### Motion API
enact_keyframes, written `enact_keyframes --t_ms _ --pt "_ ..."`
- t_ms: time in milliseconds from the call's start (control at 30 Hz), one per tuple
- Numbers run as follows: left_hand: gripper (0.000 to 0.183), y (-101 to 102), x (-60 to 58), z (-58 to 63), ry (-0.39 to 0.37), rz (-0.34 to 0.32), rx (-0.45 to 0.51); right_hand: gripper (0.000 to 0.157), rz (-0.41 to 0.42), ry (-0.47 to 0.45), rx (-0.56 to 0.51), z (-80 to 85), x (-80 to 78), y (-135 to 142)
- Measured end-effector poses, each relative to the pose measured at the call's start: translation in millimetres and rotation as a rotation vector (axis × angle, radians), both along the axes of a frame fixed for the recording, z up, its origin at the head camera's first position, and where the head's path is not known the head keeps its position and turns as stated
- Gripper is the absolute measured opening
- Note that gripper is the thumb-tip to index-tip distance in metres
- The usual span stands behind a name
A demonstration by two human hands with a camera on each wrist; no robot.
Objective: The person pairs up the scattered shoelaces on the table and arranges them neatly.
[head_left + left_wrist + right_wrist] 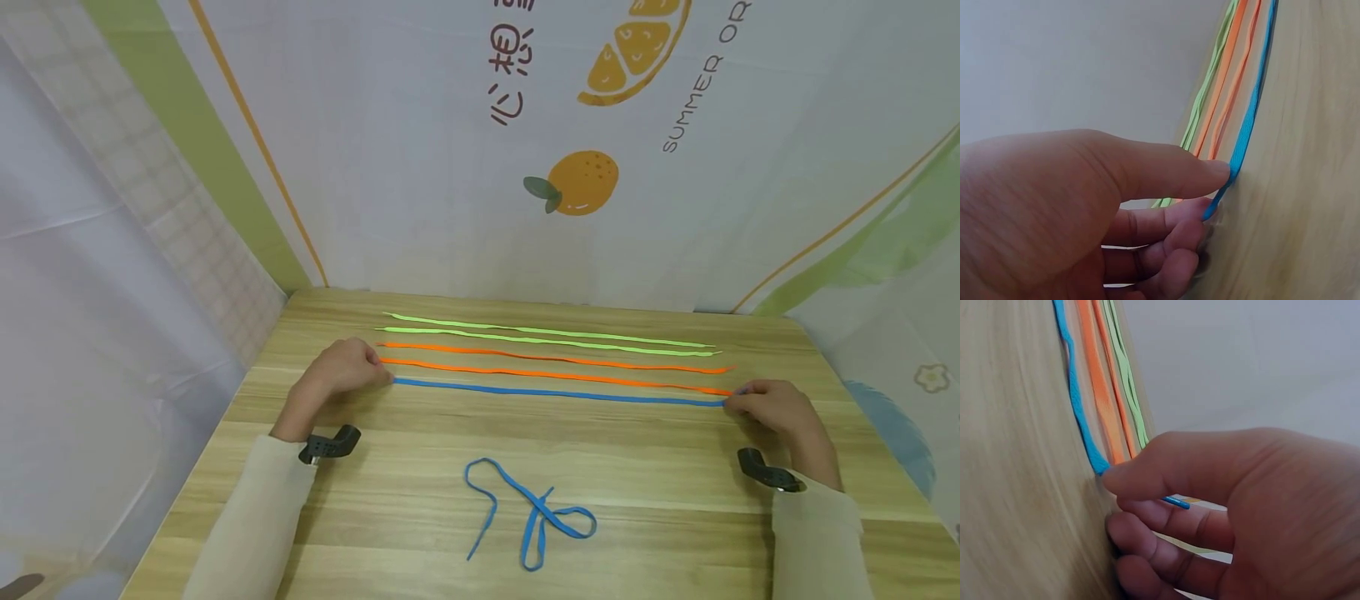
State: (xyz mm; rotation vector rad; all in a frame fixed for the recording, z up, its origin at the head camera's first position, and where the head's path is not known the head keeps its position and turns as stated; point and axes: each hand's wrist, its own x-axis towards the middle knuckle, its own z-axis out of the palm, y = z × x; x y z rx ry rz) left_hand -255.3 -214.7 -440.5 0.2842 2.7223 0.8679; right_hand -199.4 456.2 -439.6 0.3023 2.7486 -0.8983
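A blue shoelace runs nearly straight across the table between both hands. My left hand pinches its left end between thumb and fingers; the left wrist view shows the blue lace leaving the thumb tip. At the other end my right hand pinches the lace, and its blue tip pokes out behind the thumb in the right wrist view. Just beyond it lie two orange shoelaces, roughly parallel. Nearer the front, a second blue shoelace lies loose in loops.
Two yellow-green shoelaces stretch across the back of the wooden table, behind the orange ones. A printed white curtain hangs along the table's back edge, with more cloth at both sides.
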Motion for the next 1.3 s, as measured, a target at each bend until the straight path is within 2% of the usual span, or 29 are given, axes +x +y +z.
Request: enact_keyframes --t_ms 133,333,667,767,1000,1167,1300 --pt "0.037 -2 -0.1 -0.1 0.0 -0.006 0.008 0.031 0.009 -0.015 -0.024 1.6 0.4 1" --pt "0.044 -5 0.5 3.0 0.006 0.012 0.016 0.044 0.023 -0.019 -0.032 4.0 -0.2 7" --pt "0.027 -4 0.7 11.8 0.009 0.038 -0.011 0.044 0.049 -0.009 -0.003 11.2 4.0 12" --pt "0.026 -2 1.6 16.0 0.022 0.032 -0.003 0.04 0.051 0.012 0.039 15.9 5.8 11" --pt "0.035 5 7.3 27.2 0.043 0.023 0.027 0.037 0.068 0.044 0.035 31.4 10.3 -2" --pt "0.028 12 14.9 39.3 0.055 0.014 0.033 0.042 0.112 0.092 0.07 43.4 13.5 -17" --pt "0.027 18 19.8 48.3 0.081 -0.006 0.022 0.04 0.133 0.123 0.093 51.9 15.3 -30"
